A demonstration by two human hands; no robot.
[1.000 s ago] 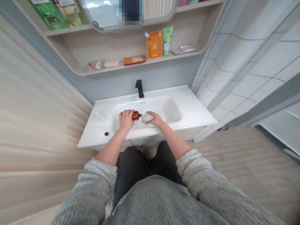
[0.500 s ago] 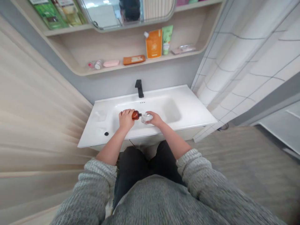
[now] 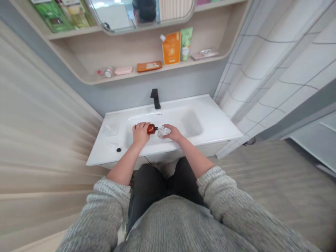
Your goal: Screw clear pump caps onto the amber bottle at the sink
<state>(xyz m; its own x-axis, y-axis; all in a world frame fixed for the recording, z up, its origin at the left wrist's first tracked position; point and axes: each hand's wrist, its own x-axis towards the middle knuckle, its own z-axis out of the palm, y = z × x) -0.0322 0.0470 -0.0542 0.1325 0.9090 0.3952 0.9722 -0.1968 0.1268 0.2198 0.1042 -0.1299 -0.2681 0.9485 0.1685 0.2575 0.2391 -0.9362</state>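
Observation:
Over the basin of a white sink point(image 3: 220, 120), my left hand point(image 3: 140, 133) is wrapped round a brown bottle point(image 3: 151, 129). The bottle lies nearly level, its narrow dark neck pointing right. My right hand point(image 3: 173, 133) grips a small clear cup point(image 3: 163, 132) with a faceted look. The cup's near side faces the bottle's neck, almost touching it. I cannot make out any liquid passing between them. My fingers hide most of the bottle's body and part of the cup.
Behind the basin stands a black faucet point(image 3: 155, 99). A black round cap point(image 3: 119, 149) and a clear dish point(image 3: 112, 129) sit on the left counter. Above, a shelf point(image 3: 126, 77) carries an orange pouch point(image 3: 172, 49), a green tube point(image 3: 186, 43) and small items below a mirror point(image 3: 118, 17).
The view has shifted very slightly. Both hands hold the bottle and the cup in nearly the same position as before.

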